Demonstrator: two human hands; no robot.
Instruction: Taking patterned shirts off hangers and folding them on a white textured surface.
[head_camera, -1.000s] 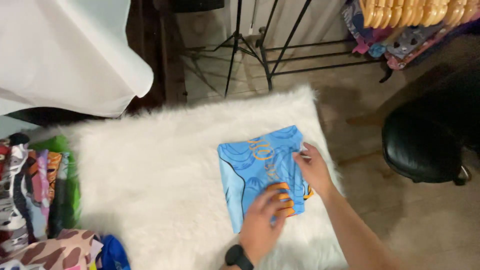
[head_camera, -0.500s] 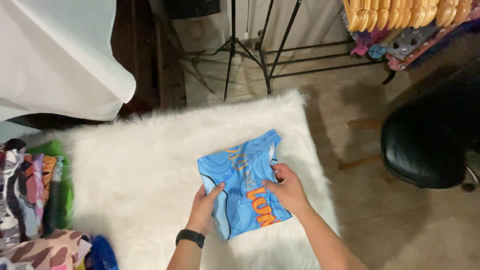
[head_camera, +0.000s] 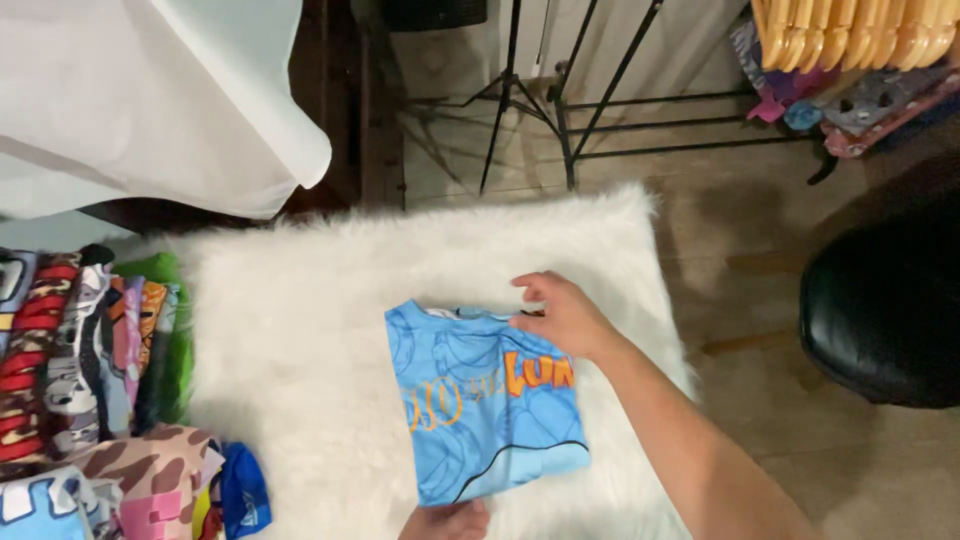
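1. folded light-blue shirt (head_camera: 487, 405) lies flat on the white furry rug (head_camera: 300, 330), toward its right edge, orange print facing up.
2. right hand (head_camera: 560, 315) rests on the shirt's far right corner, fingers spread flat, grasping nothing; looks like it pins the fold down.
3. left hand (head_camera: 447, 521) sits at the shirt's near edge, mostly cut off by the frame; can't tell its grip.
4. stack of folded patterned clothes (head_camera: 90, 390) sits just off the rug's left edge; black chair (head_camera: 885, 310) stands off the right.
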